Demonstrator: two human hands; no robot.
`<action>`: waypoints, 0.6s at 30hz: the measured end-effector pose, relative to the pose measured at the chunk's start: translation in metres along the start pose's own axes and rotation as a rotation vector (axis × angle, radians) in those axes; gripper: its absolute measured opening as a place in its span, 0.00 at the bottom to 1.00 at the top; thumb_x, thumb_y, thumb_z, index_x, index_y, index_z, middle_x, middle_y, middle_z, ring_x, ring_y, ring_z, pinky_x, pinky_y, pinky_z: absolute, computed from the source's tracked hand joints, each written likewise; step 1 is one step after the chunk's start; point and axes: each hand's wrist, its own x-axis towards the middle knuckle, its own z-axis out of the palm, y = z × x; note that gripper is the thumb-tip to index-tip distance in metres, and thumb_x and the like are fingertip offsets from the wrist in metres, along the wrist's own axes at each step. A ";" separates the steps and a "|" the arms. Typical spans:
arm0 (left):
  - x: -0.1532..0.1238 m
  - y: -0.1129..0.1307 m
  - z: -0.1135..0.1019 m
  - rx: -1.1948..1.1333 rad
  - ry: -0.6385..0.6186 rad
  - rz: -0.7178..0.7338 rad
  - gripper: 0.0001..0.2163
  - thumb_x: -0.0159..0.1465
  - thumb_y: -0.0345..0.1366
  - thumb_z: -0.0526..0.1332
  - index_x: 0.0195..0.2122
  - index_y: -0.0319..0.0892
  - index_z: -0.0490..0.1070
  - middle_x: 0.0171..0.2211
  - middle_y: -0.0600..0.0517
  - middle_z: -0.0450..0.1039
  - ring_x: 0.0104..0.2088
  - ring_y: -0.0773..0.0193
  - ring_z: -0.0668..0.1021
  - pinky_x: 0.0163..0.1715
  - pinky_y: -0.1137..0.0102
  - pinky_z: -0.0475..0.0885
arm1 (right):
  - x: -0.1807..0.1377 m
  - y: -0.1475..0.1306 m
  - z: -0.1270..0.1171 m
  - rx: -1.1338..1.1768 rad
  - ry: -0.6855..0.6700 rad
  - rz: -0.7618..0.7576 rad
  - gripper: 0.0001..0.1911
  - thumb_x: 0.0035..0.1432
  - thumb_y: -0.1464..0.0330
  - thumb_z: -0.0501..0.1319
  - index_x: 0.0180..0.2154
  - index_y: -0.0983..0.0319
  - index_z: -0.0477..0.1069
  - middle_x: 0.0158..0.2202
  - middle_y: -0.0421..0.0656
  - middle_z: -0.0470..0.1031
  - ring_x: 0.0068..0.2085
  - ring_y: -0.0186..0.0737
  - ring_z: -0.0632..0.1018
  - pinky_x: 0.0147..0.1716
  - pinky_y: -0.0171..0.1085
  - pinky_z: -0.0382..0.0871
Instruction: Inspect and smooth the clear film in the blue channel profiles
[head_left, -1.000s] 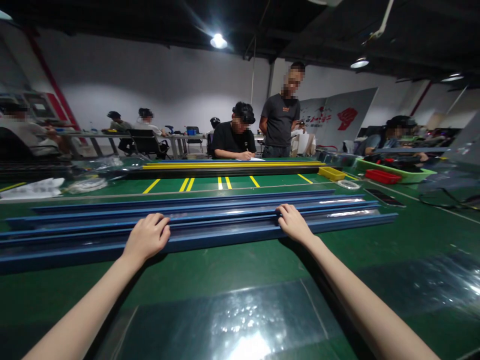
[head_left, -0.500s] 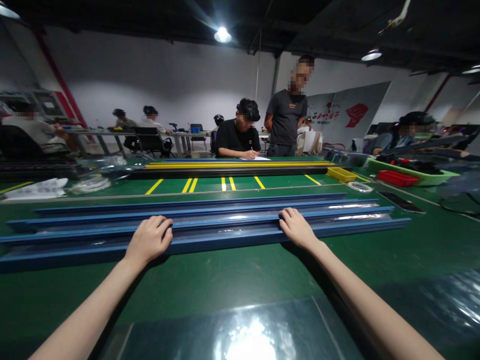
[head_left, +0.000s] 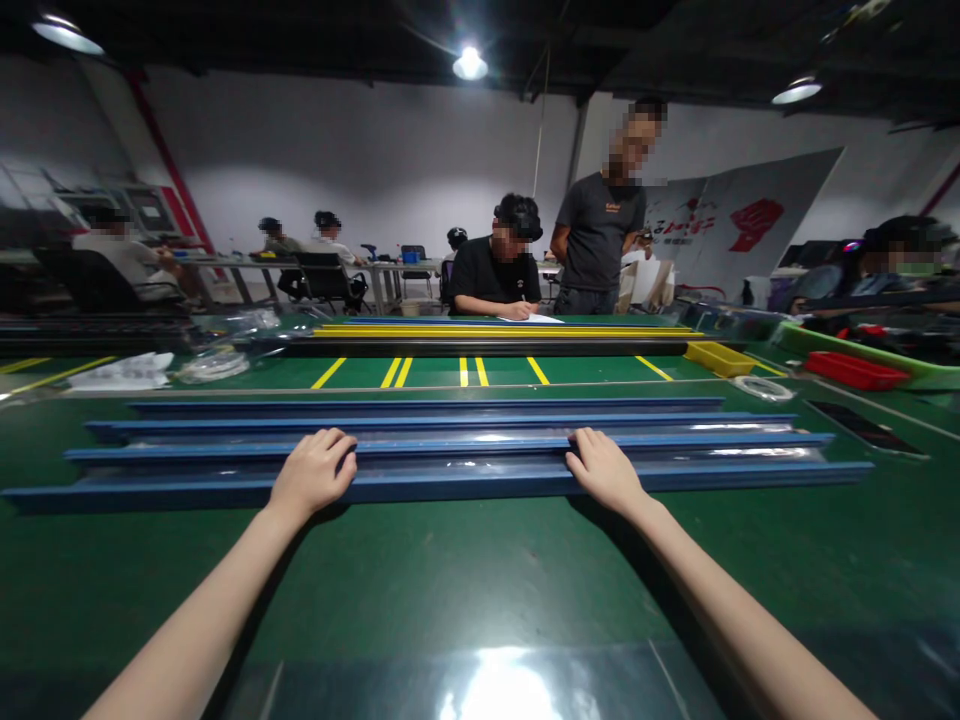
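Note:
Long blue channels (head_left: 465,488) lie side by side across the green table (head_left: 465,570), with shiny clear film (head_left: 457,468) showing in their troughs. My left hand (head_left: 313,472) grips the nearest channel left of its middle, fingers bent over the upper edge. Farther right on the same channel, my right hand (head_left: 606,470) is closed over the edge in a similar way, thumb on the near side. The undersides of both hands and some fingertips are hidden. The channels rest on the tabletop, nearly level across the view.
Behind the channels lie yellow and black rails (head_left: 495,345), a yellow tray (head_left: 720,358), a red tray (head_left: 855,370), a green bin (head_left: 930,372) and a phone (head_left: 866,428). Clear plastic wrap (head_left: 255,325) sits back left. One person (head_left: 495,270) writes opposite; another stands alongside.
The view has turned slightly left, so the surroundings appear shifted right. The channels now lie straighter across, their left end farther off and right end nearer. Both hands keep their hold.

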 end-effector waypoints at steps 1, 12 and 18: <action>0.001 -0.001 0.001 -0.003 -0.001 -0.005 0.14 0.59 0.37 0.44 0.33 0.41 0.69 0.33 0.48 0.69 0.35 0.59 0.70 0.35 0.66 0.64 | 0.001 -0.001 0.000 -0.003 0.000 0.000 0.13 0.57 0.66 0.43 0.38 0.64 0.62 0.36 0.48 0.68 0.39 0.41 0.67 0.40 0.38 0.56; 0.017 0.002 0.000 -0.091 -0.128 -0.269 0.16 0.60 0.41 0.44 0.24 0.42 0.65 0.27 0.49 0.67 0.33 0.60 0.70 0.34 0.67 0.64 | 0.024 0.006 -0.001 0.107 -0.093 -0.054 0.13 0.57 0.63 0.45 0.37 0.61 0.64 0.40 0.45 0.68 0.40 0.40 0.67 0.40 0.38 0.58; 0.062 0.037 0.006 -0.198 -0.161 -0.228 0.11 0.60 0.35 0.46 0.33 0.41 0.67 0.36 0.50 0.69 0.39 0.61 0.70 0.38 0.68 0.64 | 0.067 -0.013 0.004 0.127 -0.046 -0.105 0.16 0.57 0.65 0.45 0.40 0.62 0.66 0.43 0.46 0.68 0.44 0.40 0.67 0.43 0.38 0.58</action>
